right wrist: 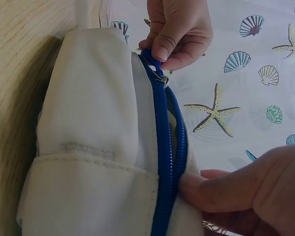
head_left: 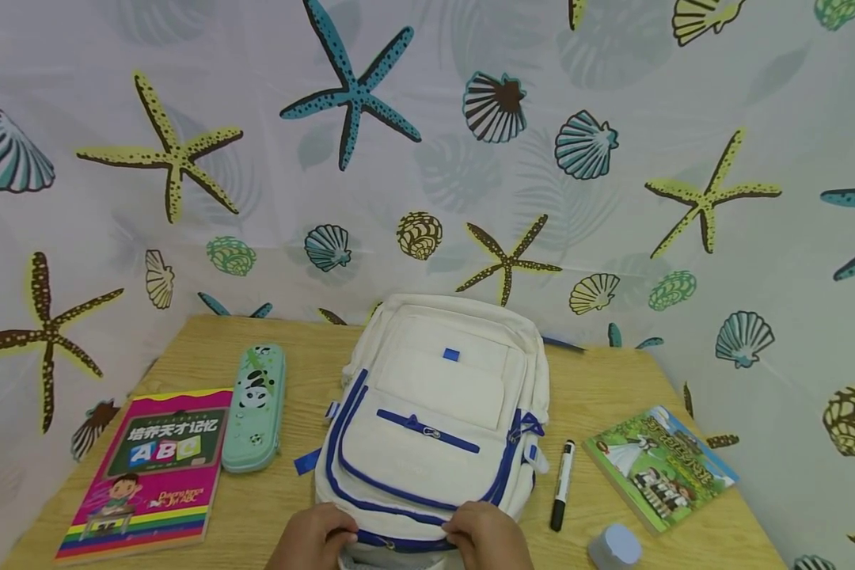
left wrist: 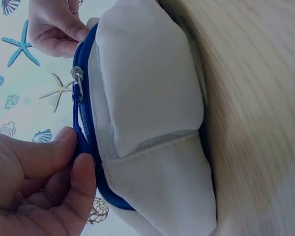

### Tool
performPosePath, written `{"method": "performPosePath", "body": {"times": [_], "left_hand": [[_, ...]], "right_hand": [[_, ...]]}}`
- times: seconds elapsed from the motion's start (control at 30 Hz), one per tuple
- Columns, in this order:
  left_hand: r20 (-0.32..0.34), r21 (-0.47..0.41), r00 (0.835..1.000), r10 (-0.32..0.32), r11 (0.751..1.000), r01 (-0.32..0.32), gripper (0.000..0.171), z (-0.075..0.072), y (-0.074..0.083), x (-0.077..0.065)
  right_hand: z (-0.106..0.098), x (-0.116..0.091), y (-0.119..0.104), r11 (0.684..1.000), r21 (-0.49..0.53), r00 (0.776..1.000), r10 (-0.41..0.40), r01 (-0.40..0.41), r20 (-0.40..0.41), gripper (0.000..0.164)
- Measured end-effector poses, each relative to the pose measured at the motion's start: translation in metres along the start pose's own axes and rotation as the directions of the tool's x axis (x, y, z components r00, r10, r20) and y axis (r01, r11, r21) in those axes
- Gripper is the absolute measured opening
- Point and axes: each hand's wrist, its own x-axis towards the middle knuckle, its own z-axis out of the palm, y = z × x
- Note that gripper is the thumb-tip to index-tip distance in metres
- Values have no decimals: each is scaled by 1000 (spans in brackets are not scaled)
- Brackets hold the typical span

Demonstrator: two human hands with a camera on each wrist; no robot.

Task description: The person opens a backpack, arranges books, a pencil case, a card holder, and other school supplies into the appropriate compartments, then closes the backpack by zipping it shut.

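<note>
A white backpack point(head_left: 435, 467) with blue zips lies on the table, its lower end toward me. My left hand point(head_left: 312, 537) pinches the blue pull tab point(left wrist: 81, 142) of the zip nearest me, its metal slider point(right wrist: 163, 80) close by. Across from it, my right hand point(head_left: 490, 537) grips the bag's fabric edge right beside the blue zip point(right wrist: 162, 142), thumb on the near side. Between the hands the two zip tapes stand apart by a narrow gap. A white side pocket point(left wrist: 157, 187) faces the left wrist camera.
Left of the backpack lie a pink ABC book point(head_left: 150, 475) and a green panda pencil case point(head_left: 255, 408). To its right are a black-and-white marker point(head_left: 563, 484), a green illustrated book point(head_left: 659, 471) and a pale blue round-topped object point(head_left: 615, 546). A patterned cloth point(head_left: 427, 158) hangs behind the table.
</note>
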Motion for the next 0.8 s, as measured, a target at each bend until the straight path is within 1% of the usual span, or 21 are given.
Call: {"method": "performPosePath", "body": {"times": [0.13, 0.27, 0.33, 0.4, 0.5, 0.6, 0.67, 0.8], "left_hand": [[-15, 3, 998, -57, 998, 57, 5, -2, -4, -4], [-49, 28, 996, -77, 997, 79, 4, -3, -8, -8], [-62, 27, 991, -117, 993, 119, 4, -3, -9, -9], [-83, 24, 983, -164, 986, 166, 3, -4, -10, -10], [-117, 8, 965, -235, 971, 237, 3, -5, -12, -10], [-148, -6, 951, -270, 962, 272, 6, -6, -14, -10], [-155, -20, 941, -301, 953, 302, 6, -6, -15, -9], [-174, -19, 921, -348, 936, 351, 5, -8, -16, -8]], "right_hand": [[-1, -1, -1, 1000, 0, 1000, -13, 13, -8, 6], [-1, -1, 0, 1000, -7, 1000, -28, 28, -2, 7], [-2, -1, 0, 999, -14, 999, -35, 35, -1, 7], [-3, -2, 0, 999, -21, 999, -38, 38, -5, 7], [-5, -3, -1, 999, -30, 999, -38, 37, -17, 8], [-5, -4, -1, 999, -27, 999, -24, 24, -24, 8], [-5, -5, 0, 1000, -26, 999, -17, 16, -32, 8], [-5, -6, 0, 999, -33, 999, -1, -1, -40, 9]]}}
